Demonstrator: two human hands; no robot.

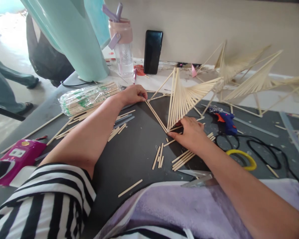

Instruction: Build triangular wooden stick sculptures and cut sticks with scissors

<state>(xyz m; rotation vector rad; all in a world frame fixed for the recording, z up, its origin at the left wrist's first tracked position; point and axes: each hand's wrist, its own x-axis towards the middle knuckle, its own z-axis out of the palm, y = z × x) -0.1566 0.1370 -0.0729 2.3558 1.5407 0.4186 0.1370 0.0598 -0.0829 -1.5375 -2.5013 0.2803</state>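
A model made of thin wooden sticks point(183, 96) stands on the dark grey table, its sticks fanned out in a twisted, curved surface above a base frame. My left hand point(136, 94) pinches the base frame's left corner, thumb and fingers closed on the stick ends. At the near corner, my right hand point(191, 132) grips the frame with its thumb in front and its fingers partly hidden behind the sticks. Short cut sticks point(159, 156) lie just in front of the model, and a row of longer sticks point(185, 159) lies beneath my right wrist.
Two finished-looking stick models point(254, 79) stand at the back right. A blue glue gun point(226, 122), yellow-handled scissors point(249, 159) and a black cord lie right. A bagged stick bundle point(89, 96), bottle point(123, 49), phone point(153, 51) and magenta device point(18, 162) are around.
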